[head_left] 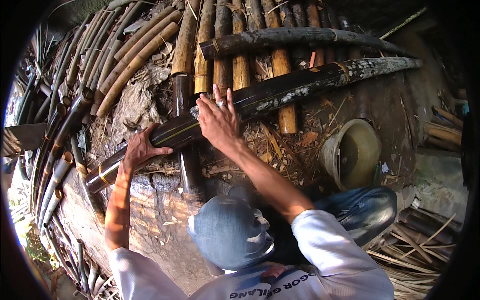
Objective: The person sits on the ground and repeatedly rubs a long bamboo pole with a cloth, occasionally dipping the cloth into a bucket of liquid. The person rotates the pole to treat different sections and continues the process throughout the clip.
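A thick, dark, wet bamboo pole (295, 90) lies slantwise before me, its near end low at the left and its whitish far end at the right. My left hand (141, 147) is wrapped over it near the left end, thumb stretched along its side. Farther along, my right hand (219, 117) presses on the pole's upper face. Under its bent fingers shows a crumpled silvery pad (195, 111), mostly hidden by them; two other fingers stick out past the pole. A ring sits on one finger. Beneath, a dark upright bamboo piece (189, 170) crosses under the pole.
Another dark pole (280, 39) lies beyond, across a row of yellow-brown bamboo lengths (241, 65). A pale bucket (327, 155) lies tipped at the right, near my bent knee (360, 207). More bamboo poles (65, 130) lean at the left; split strips (410, 260) pile lower right.
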Motion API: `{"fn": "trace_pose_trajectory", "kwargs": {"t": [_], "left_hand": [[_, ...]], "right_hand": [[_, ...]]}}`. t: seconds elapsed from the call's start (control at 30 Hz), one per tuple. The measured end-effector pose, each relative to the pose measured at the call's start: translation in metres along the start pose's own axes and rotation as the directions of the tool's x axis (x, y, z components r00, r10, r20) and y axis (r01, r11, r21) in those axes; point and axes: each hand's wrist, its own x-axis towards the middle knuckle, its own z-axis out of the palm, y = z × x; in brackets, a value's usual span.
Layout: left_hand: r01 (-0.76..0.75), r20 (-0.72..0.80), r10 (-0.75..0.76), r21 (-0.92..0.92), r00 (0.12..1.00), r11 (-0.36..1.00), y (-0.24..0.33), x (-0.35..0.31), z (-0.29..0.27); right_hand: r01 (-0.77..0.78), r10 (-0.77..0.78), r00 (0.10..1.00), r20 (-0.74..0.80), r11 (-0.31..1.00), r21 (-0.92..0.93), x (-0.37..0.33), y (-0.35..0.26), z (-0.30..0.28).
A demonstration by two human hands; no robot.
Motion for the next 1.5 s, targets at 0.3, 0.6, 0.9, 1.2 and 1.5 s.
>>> {"fn": "trace_pose_trajectory", "kwargs": {"t": [0.3,0.6,0.9,1.2,1.5], "left_hand": [[0.059,-0.516,0.126,0.327,0.847,0.943,0.020,-0.028,0.066],[-0.055,-0.302,0.111,0.190,0.947,0.980,-0.004,0.012,0.003],[-0.019,-0.247,0.074,0.218,0.966,0.976,0.029,0.004,0.020],[-0.058,-0.217,0.097,0.178,0.971,0.982,0.001,0.004,0.009],[-0.009,-0.237,0.059,0.205,0.970,0.979,0.014,-0.004,0.025]], "right_hand": [[-0.471,0.361,0.881,-0.306,0.728,-0.499,-0.015,0.320,-0.128],[0.110,-0.086,0.974,-0.209,0.988,0.105,0.039,-0.001,0.026],[-0.472,0.355,0.852,-0.385,0.839,-0.271,-0.006,0.330,-0.127],[0.168,-0.164,0.985,-0.053,0.982,0.080,0.024,-0.002,0.015],[-0.537,0.517,0.840,-0.163,0.834,-0.125,0.020,0.251,-0.102]]}}
